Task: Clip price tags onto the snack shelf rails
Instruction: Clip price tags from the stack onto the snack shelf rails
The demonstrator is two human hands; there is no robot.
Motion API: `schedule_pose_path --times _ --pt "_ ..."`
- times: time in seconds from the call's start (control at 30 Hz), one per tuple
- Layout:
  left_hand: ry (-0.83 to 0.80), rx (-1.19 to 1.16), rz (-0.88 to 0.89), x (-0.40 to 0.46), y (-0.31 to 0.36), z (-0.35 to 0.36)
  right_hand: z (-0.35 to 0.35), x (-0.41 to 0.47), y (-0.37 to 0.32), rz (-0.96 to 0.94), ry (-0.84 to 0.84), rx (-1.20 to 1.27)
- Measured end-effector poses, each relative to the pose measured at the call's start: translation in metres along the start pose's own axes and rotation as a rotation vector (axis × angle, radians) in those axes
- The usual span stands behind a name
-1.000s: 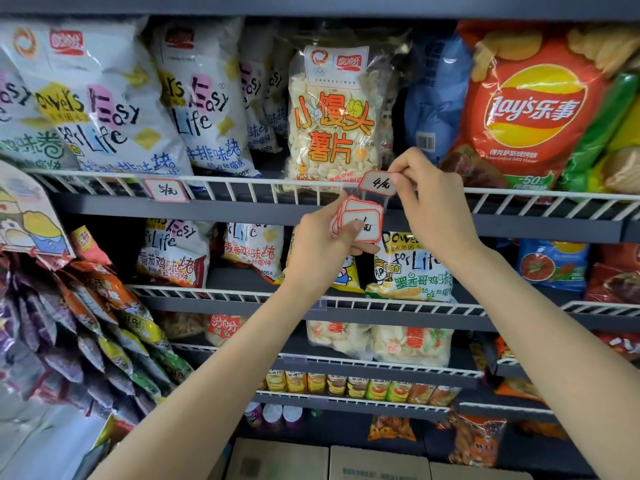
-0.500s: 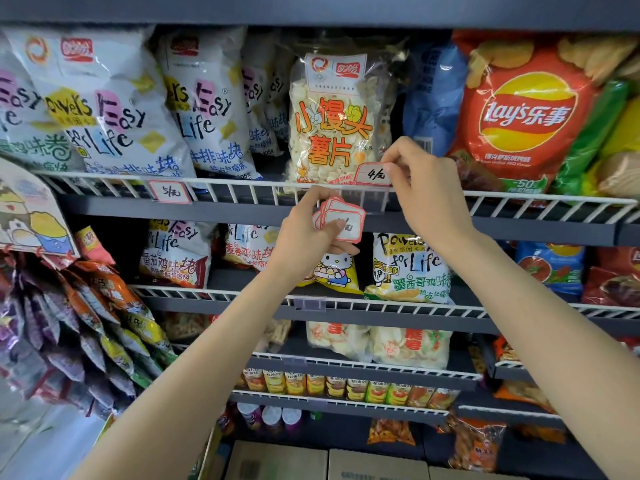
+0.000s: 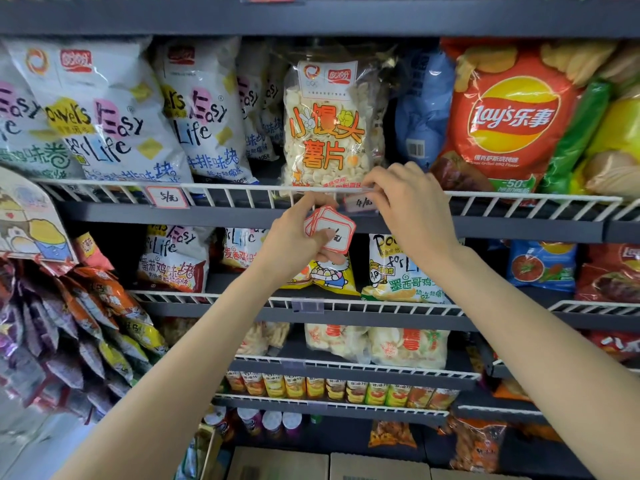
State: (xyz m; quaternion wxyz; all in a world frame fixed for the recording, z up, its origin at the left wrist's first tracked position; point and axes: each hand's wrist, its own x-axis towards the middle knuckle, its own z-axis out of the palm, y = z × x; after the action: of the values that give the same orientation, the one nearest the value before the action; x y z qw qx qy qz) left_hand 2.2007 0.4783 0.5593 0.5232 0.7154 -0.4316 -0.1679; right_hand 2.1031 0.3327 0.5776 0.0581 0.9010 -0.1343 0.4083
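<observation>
My right hand pinches a small red-bordered price tag against the white wire rail of the upper snack shelf, below a clear bag of white snacks. Just under the rail, my left hand grips a stack of price tags, fanned slightly, thumb across the front one. Further left, another price tag marked "5" hangs clipped to the same rail.
Chip bags fill the upper shelf, with a red Lay's bag at the right. Lower wire rails hold more snack bags and cans. Hanging packets crowd the left side. Cardboard boxes sit at the bottom.
My right hand has brought its tag down from above the rail and now presses it onto the rail's front. My left hand with the stack stayed just below.
</observation>
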Motion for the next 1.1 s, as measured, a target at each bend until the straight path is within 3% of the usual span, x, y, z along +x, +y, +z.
schedule_pose_path --times 0.27,1.1 --pt "0.005 -0.007 -0.006 0.0 -0.001 0.0 0.013 -0.017 -0.001 -0.094 0.116 -0.156" --pt "0.034 0.054 -0.063 -0.003 0.009 0.007 0.015 -0.04 -0.002 -0.119 -0.002 -0.279"
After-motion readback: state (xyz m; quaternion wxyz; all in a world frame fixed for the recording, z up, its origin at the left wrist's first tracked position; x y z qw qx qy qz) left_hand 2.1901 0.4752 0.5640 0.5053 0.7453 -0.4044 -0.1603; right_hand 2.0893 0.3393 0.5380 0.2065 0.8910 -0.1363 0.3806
